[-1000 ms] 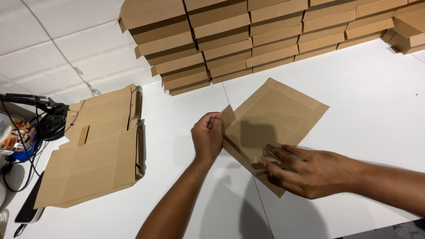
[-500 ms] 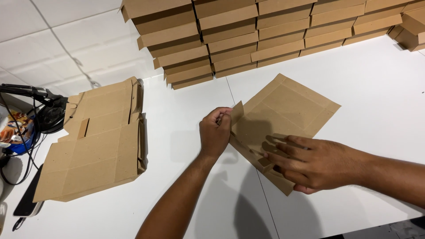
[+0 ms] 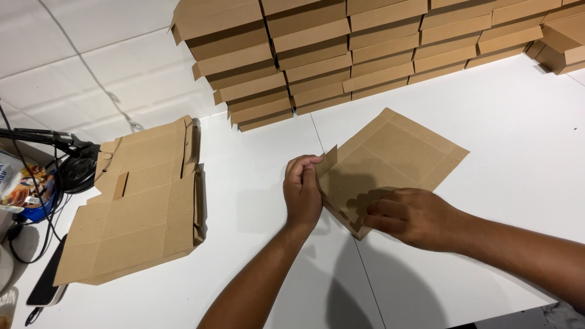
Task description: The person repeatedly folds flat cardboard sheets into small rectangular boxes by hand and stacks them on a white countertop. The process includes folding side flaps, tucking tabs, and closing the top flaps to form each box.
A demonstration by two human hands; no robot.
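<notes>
A flat brown cardboard box blank (image 3: pixel 396 155) lies on the white table (image 3: pixel 262 183), turned diagonally. My left hand (image 3: pixel 303 192) grips its left side flap, which stands folded up. My right hand (image 3: pixel 414 216) presses down on the blank's near edge, fingers spread over the folded front flap. Both hands touch the same blank.
A stack of unfolded box blanks (image 3: pixel 137 204) lies at the left of the table. Rows of folded brown boxes (image 3: pixel 365 49) are piled along the far edge. Black cables and a stand (image 3: pixel 55 152) sit off the table's left edge, with a dark phone (image 3: pixel 42 283) below.
Both hands and the blank have stayed at about the same place on the table; the right hand's fingers have shifted a little along the near flap. The view has moved slightly.
</notes>
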